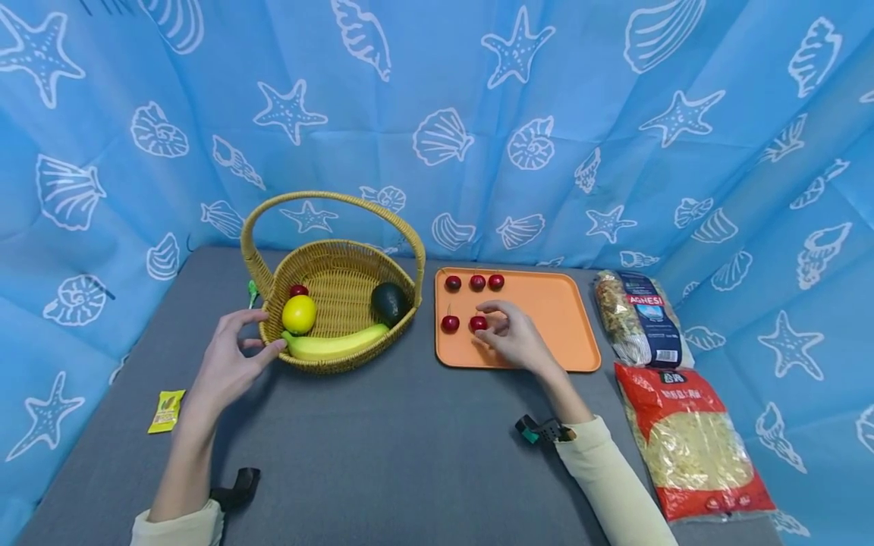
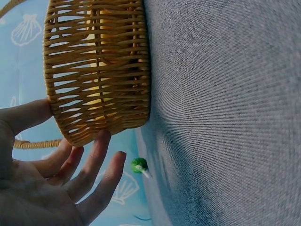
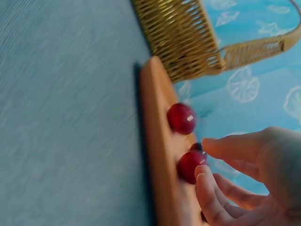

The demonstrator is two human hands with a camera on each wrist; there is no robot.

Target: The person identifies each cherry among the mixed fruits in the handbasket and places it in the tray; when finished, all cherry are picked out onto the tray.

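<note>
My left hand [image 1: 228,360] holds the left end of a wicker basket [image 1: 334,367], thumb at the front rim and fingers along the outer side, also seen in the left wrist view. Inside the basket lie a banana [image 1: 334,345], a yellow lemon [image 1: 299,314], an avocado [image 1: 390,304] and a red cherry [image 1: 298,290]. Over an orange tray [image 1: 553,318], my right hand [image 1: 515,337] pinches a cherry [image 1: 479,324] of the front row between thumb and index finger. Another cherry [image 3: 181,118] sits beside it, and three more cherries [image 1: 477,282] line the tray's back.
Right of the tray lie an Agnesi pasta bag [image 1: 642,318] and a red bag of pale food [image 1: 696,440]. A yellow packet [image 1: 166,412] rests at the left; a green lollipop [image 2: 139,165] is behind the basket's left end. A blue shell-patterned curtain [image 1: 437,136] closes off the back.
</note>
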